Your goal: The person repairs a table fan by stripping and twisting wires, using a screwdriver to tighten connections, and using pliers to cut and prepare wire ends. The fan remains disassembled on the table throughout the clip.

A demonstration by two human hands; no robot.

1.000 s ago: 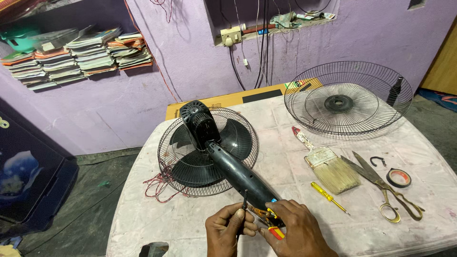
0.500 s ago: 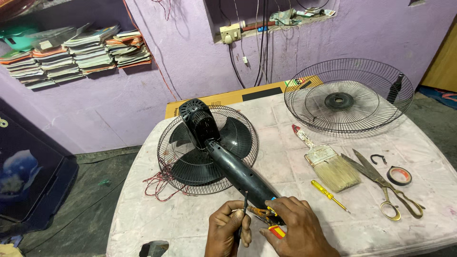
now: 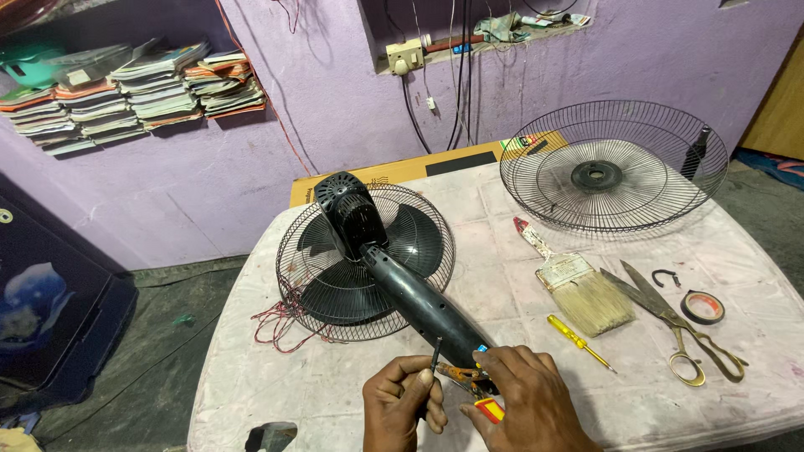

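A black table fan lies face down on the white table, its wire guard (image 3: 310, 276) flat and its motor housing (image 3: 347, 209) on top. The dark stem (image 3: 419, 305) runs from the motor toward me. My right hand (image 3: 523, 406) grips the stem's near end, where orange, red and blue wire ends (image 3: 469, 377) stick out. My left hand (image 3: 406, 402) is beside it, pinching a thin dark rod (image 3: 435, 351) that points up next to the stem. What kind of tool or wire the rod is cannot be told.
A loose front fan grille (image 3: 611, 167) lies at the back right. To the right of the stem lie a paintbrush (image 3: 578, 289), a yellow screwdriver (image 3: 578, 339), scissors (image 3: 682, 331), a tape roll (image 3: 702, 307) and a small black hook (image 3: 666, 276). Red wires (image 3: 280, 318) trail left of the guard.
Both hands stay at the stem's near end with small finger movements. The thin rod in my left hand now stands more upright. The fan has not moved.
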